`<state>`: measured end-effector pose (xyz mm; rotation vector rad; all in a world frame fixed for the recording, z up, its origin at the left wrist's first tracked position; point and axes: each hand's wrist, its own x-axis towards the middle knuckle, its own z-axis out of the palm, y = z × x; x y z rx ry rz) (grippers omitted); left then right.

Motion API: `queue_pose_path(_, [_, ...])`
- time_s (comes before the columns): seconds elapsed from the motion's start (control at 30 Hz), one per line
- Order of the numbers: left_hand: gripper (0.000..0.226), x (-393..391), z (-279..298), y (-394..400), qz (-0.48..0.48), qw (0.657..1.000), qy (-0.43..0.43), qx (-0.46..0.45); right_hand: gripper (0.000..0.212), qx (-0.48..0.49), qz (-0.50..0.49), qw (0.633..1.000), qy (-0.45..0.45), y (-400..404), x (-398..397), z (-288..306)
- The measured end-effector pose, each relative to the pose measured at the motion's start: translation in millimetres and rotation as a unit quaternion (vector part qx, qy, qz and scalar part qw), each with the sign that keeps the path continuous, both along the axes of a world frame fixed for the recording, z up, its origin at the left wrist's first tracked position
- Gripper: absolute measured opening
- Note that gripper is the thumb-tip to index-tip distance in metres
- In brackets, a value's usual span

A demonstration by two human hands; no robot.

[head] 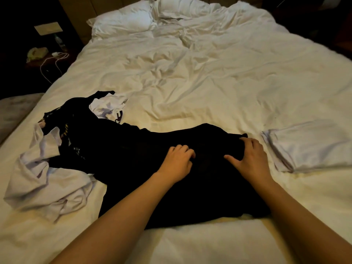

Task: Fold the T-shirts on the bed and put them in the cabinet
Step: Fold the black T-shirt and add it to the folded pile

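Observation:
A black T-shirt lies spread across the near part of the bed. My left hand rests on its middle with the fingers curled into the cloth. My right hand grips the shirt's far right edge, thumb spread out on the fabric. A folded white T-shirt lies flat to the right of the black one. To the left is a heap of unfolded shirts: a crumpled white one, a black printed one and a white one with purple print.
Rumpled white bedding and two pillows fill the far half of the bed. A dark nightstand at the far left holds a white cable, a bottle and a greenish object. No cabinet is in view.

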<state>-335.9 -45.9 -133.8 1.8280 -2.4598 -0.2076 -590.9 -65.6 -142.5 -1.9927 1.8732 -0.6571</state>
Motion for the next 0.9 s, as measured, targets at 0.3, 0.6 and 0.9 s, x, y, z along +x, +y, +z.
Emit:
queue_pose_path(0.3, [0.042, -78, 0, -40, -0.063, 0.994, 0.075, 0.036, 0.068, 0.057, -0.070, 0.981, -0.169, 63, -32, 4])
queue_pose_path(0.6, [0.053, -118, 5, -74, -0.031, 0.980, 0.178, 0.080, 0.028, 0.152, -0.116, 0.930, -0.314, 121, -57, -2])
queue_pose_path(0.9, [0.022, -123, 12, -117, 0.099, 0.973, 0.205, 0.044, 0.025, 0.191, -0.091, 0.924, -0.319, 134, -63, -5])
